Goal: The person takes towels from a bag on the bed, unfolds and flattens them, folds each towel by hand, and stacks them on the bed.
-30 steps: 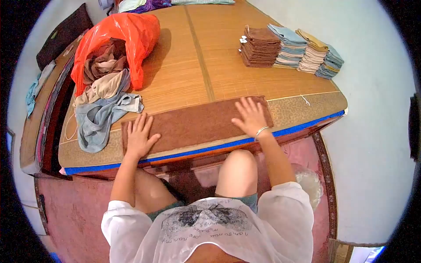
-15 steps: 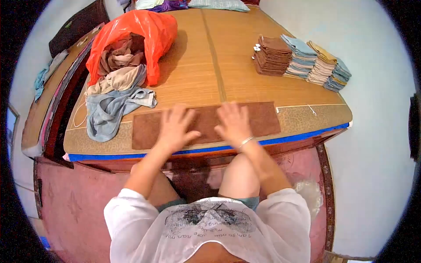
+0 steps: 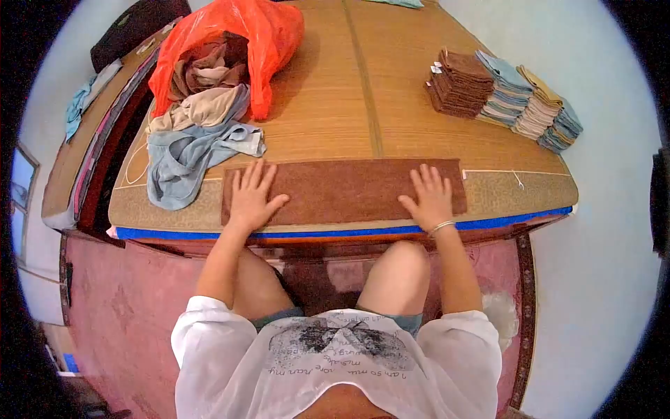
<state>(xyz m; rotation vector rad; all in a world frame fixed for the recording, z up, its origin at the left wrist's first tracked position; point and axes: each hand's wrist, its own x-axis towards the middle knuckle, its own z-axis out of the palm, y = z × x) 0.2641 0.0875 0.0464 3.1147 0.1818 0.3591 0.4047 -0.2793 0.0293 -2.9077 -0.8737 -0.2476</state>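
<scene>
1. One brown towel (image 3: 342,190) is laid out as a long flat strip along the front edge of the bed mat (image 3: 314,129); whether it is doubled lengthwise cannot be told
2. Nothing is grasped: the left hand (image 3: 255,199) is spread flat on the towel's left end, and the right hand (image 3: 429,199) is spread likewise near its right end, with a bracelet (image 3: 442,225) worn at that wrist
3. Smoothing is judged well advanced, since few creases are seen between the hands; the towel is not yet folded down to the compact size seen in the piles
4. To the left, a blue-grey cloth (image 3: 174,171) and a beige cloth (image 3: 199,110) are left crumpled, and brown cloths are bunched in the mouth of a red bag (image 3: 279,42); these are judged unfolded, and their number is hidden
5. Farther right, folding looks complete: a brown pile (image 3: 457,87), a blue-topped pile (image 3: 506,87), a yellow-topped pile (image 3: 541,101) and a lower blue pile (image 3: 560,129) are set side by side near the wall (image 3: 593,63)
</scene>
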